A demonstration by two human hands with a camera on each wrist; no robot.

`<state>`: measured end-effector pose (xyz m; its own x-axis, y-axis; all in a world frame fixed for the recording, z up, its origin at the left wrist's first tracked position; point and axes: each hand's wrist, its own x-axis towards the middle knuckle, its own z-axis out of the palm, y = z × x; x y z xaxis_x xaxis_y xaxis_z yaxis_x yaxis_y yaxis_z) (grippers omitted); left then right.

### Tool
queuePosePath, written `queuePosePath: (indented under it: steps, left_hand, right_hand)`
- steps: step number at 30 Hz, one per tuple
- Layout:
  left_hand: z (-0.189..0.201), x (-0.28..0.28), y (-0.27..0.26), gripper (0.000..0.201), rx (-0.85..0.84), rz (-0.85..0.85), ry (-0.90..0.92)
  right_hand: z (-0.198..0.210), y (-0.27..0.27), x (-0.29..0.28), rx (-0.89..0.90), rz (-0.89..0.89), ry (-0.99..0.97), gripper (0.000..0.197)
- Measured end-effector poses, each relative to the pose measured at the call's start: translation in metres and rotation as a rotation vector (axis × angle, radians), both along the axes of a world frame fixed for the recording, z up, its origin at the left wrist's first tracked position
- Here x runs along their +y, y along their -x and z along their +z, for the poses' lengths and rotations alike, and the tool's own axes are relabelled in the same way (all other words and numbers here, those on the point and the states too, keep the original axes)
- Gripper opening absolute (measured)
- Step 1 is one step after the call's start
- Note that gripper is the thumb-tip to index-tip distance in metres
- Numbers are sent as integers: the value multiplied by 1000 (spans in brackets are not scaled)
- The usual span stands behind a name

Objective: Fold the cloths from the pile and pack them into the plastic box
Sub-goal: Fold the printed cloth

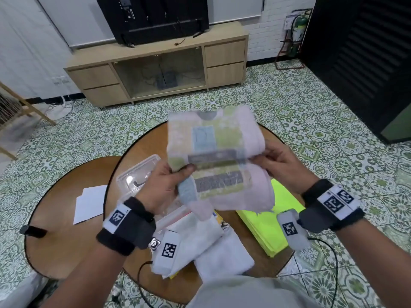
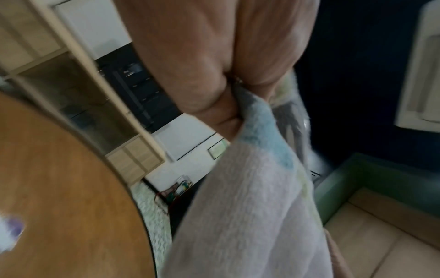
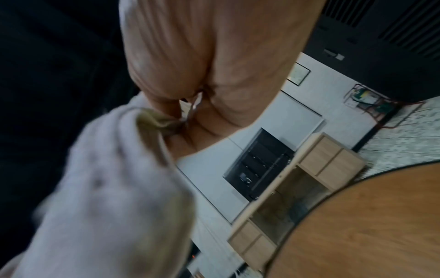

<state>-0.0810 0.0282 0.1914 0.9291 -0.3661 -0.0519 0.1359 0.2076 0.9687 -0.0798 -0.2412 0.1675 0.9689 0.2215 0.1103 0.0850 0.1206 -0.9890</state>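
A pale pink cloth with green, blue and grey patches [image 1: 219, 156] hangs in the air above the round wooden table [image 1: 240, 261], half doubled over. My left hand [image 1: 171, 181] pinches its left edge, and my right hand [image 1: 270, 157] pinches its right edge. The left wrist view shows the fingers closed on a blue and pink fold of the cloth [image 2: 257, 169]; the right wrist view shows pink cloth [image 3: 112, 188] bunched below the hand. A clear plastic box [image 1: 139, 174] lies on the table behind my left hand. White cloths [image 1: 213, 247] and a neon yellow cloth [image 1: 266, 227] lie below.
A white sheet of paper [image 1: 89, 202] lies on a second, lower round table [image 1: 62, 218] at the left. A wooden TV cabinet [image 1: 160, 65] stands against the far wall on green patterned floor tiles. A black cable [image 1: 329, 252] trails off the table's right edge.
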Motion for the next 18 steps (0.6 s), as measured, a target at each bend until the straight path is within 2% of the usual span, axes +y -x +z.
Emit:
queuePosePath:
  steps: [2, 5, 6, 8, 10, 12, 13, 14, 15, 17, 18]
  left_hand:
    - [21, -2, 7, 44, -183, -59, -7]
    - [27, -2, 6, 28, -200, -151, 95]
    - [23, -2, 7, 28, -154, -125, 126]
    - [9, -1, 14, 33, 3, -83, 299]
    - [-6, -6, 26, 51, 247, -100, 572]
    - [-23, -14, 39, 78, 415, -177, 723]
    - [-33, -16, 43, 84, 489, -158, 698]
    - [-42, -19, 47, 79, 528, -96, 588]
    - [-54, -22, 51, 67, 527, -10, 432]
    - [-76, -21, 57, 46, 515, 151, 169]
    - [-86, -19, 62, 40, 515, 194, 99]
  right_hand:
    - [15, 3, -4, -78, 14, -4, 21]
    - [23, 3, -8, -109, 51, 17, 34]
    - [26, 3, -7, -104, 61, -2, 34]
    - [25, 4, -3, -61, 58, -79, 33]
    - [23, 4, 3, 22, 30, -150, 36]
    - [18, 3, 8, 126, -9, -127, 29]
    - [12, 3, 11, 192, -27, -69, 24]
    - [7, 3, 14, 272, -21, -7, 19]
    - [-3, 4, 15, 371, 12, 39, 22]
    - [-27, 8, 15, 634, 126, 5, 50]
    - [-37, 12, 16, 740, 184, -8, 61]
